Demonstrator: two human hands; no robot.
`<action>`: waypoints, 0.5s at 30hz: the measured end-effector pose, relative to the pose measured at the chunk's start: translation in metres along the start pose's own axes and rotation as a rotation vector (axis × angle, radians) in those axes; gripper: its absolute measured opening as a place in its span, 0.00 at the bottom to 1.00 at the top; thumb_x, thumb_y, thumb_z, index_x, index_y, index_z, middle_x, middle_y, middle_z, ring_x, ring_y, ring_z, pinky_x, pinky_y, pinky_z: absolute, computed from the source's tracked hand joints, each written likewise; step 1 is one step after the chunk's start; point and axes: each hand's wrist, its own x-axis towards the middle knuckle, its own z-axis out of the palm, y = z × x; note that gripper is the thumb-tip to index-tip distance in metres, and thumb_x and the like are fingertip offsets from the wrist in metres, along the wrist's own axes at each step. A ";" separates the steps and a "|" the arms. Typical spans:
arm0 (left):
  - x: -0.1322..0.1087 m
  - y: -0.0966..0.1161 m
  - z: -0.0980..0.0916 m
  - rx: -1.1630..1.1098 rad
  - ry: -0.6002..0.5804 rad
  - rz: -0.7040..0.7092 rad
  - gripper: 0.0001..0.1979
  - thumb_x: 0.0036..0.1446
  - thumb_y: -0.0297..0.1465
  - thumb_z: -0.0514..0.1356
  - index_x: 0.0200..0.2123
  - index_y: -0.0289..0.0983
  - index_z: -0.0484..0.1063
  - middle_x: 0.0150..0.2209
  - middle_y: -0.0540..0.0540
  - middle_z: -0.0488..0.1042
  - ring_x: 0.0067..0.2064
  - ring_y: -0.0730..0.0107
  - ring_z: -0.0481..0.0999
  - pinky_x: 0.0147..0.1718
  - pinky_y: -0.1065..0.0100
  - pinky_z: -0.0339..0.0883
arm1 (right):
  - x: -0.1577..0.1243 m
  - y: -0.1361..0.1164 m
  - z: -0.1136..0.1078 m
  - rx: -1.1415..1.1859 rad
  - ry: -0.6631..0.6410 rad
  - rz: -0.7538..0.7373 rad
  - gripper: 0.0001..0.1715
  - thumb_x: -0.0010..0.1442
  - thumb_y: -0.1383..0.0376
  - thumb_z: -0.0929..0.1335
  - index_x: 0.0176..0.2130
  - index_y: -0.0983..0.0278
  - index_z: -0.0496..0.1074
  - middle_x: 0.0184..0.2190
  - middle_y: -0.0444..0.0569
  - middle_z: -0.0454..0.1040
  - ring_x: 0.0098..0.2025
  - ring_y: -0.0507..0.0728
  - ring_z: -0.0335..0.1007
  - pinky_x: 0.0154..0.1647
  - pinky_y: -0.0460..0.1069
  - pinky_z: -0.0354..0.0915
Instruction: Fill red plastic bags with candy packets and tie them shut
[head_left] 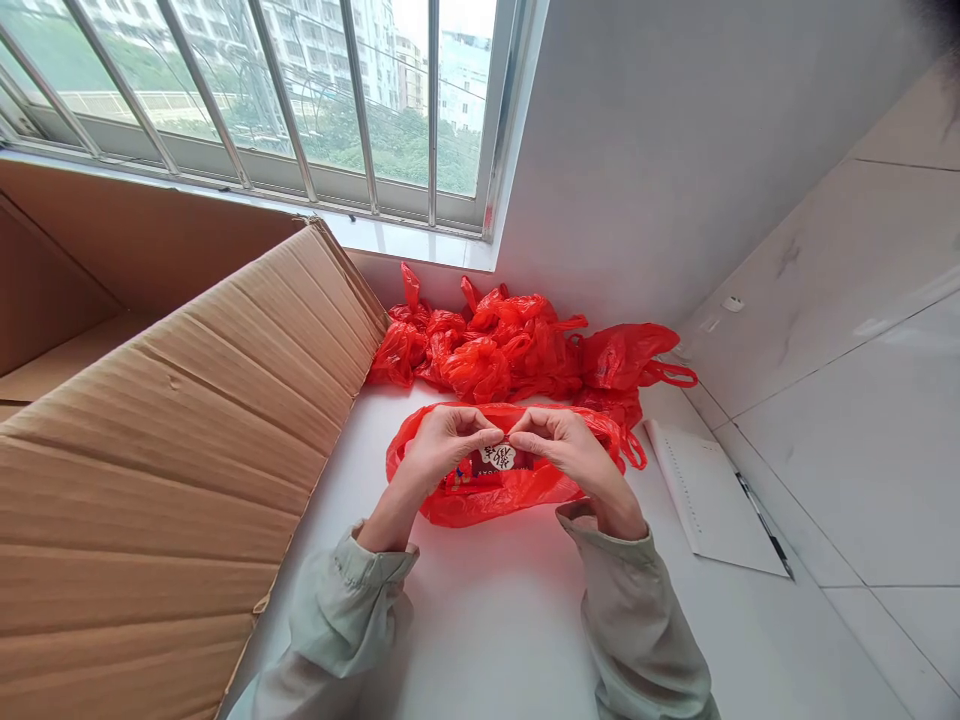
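A red plastic bag (480, 510) lies spread on the white surface with its mouth open towards me. Over it, my left hand (450, 440) and my right hand (559, 445) meet, thumbs and forefingers pinched almost tip to tip. Between them is a small dark red packet (517, 460) with a white label and dark characters; the fingertips close on its top edge. Below and left of it, a brighter red wrapped item (469, 477) shows inside the bag. The packet's lower part and the bag's other contents are partly hidden by the hands and plastic.
Several knotted red bags (480, 350) are heaped along the wall behind. A large open cardboard box (187, 430) stands on the left, under a barred window (360, 110). To the right lie a white notepad (712, 500) and a black pen (765, 525), beside the tiled wall.
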 end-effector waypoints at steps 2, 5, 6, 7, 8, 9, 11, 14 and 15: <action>0.000 -0.001 -0.003 0.091 -0.006 0.009 0.14 0.53 0.40 0.64 0.24 0.35 0.74 0.23 0.47 0.76 0.25 0.70 0.74 0.25 0.72 0.65 | -0.001 0.002 -0.002 -0.045 0.009 0.023 0.10 0.58 0.59 0.69 0.29 0.63 0.72 0.22 0.44 0.74 0.27 0.52 0.69 0.31 0.48 0.63; -0.005 0.004 -0.010 0.299 0.018 0.069 0.14 0.58 0.38 0.60 0.24 0.36 0.75 0.22 0.48 0.76 0.25 0.69 0.76 0.26 0.72 0.65 | 0.000 0.010 -0.006 -0.220 0.064 0.086 0.08 0.57 0.62 0.68 0.27 0.62 0.71 0.23 0.44 0.74 0.27 0.54 0.69 0.30 0.48 0.61; -0.008 0.008 -0.011 0.369 0.031 0.098 0.14 0.58 0.37 0.59 0.25 0.36 0.75 0.22 0.49 0.76 0.25 0.70 0.76 0.26 0.73 0.65 | 0.001 0.015 -0.007 -0.316 0.104 0.105 0.08 0.56 0.64 0.68 0.26 0.62 0.70 0.22 0.45 0.74 0.27 0.54 0.69 0.30 0.48 0.59; -0.012 0.013 -0.012 0.427 0.044 0.128 0.13 0.59 0.36 0.58 0.26 0.37 0.76 0.21 0.50 0.76 0.24 0.71 0.75 0.25 0.73 0.64 | 0.003 0.019 -0.008 -0.422 0.156 0.116 0.08 0.55 0.65 0.68 0.24 0.61 0.69 0.22 0.45 0.73 0.28 0.54 0.68 0.30 0.48 0.58; -0.016 0.018 -0.013 0.469 0.055 0.156 0.12 0.59 0.35 0.58 0.27 0.37 0.76 0.21 0.51 0.75 0.23 0.72 0.75 0.24 0.73 0.63 | 0.005 0.023 -0.008 -0.528 0.213 0.122 0.08 0.54 0.66 0.68 0.24 0.61 0.68 0.23 0.45 0.73 0.29 0.55 0.68 0.31 0.49 0.57; -0.021 0.024 -0.013 0.501 0.064 0.185 0.12 0.60 0.34 0.58 0.27 0.37 0.76 0.21 0.51 0.75 0.23 0.73 0.74 0.24 0.73 0.62 | 0.008 0.027 -0.008 -0.621 0.267 0.127 0.08 0.54 0.67 0.67 0.23 0.61 0.68 0.23 0.46 0.73 0.30 0.55 0.67 0.31 0.49 0.56; -0.028 0.035 -0.012 0.550 0.105 0.242 0.11 0.60 0.33 0.57 0.29 0.38 0.77 0.22 0.52 0.75 0.23 0.73 0.73 0.25 0.73 0.62 | 0.013 0.033 -0.007 -0.740 0.336 0.142 0.07 0.55 0.69 0.66 0.26 0.62 0.69 0.26 0.47 0.75 0.32 0.55 0.68 0.33 0.48 0.56; -0.036 0.044 -0.014 0.637 0.212 0.291 0.09 0.60 0.32 0.58 0.30 0.38 0.76 0.27 0.52 0.77 0.27 0.72 0.74 0.29 0.71 0.64 | 0.019 0.035 -0.002 -0.839 0.328 0.190 0.09 0.59 0.71 0.62 0.36 0.64 0.72 0.34 0.49 0.77 0.36 0.55 0.70 0.36 0.47 0.58; -0.037 0.045 -0.017 0.667 0.250 0.299 0.08 0.60 0.33 0.59 0.31 0.39 0.76 0.29 0.51 0.78 0.29 0.71 0.75 0.31 0.70 0.64 | 0.020 0.035 0.000 -0.866 0.312 0.205 0.11 0.60 0.72 0.61 0.38 0.64 0.72 0.36 0.50 0.77 0.38 0.55 0.71 0.36 0.47 0.59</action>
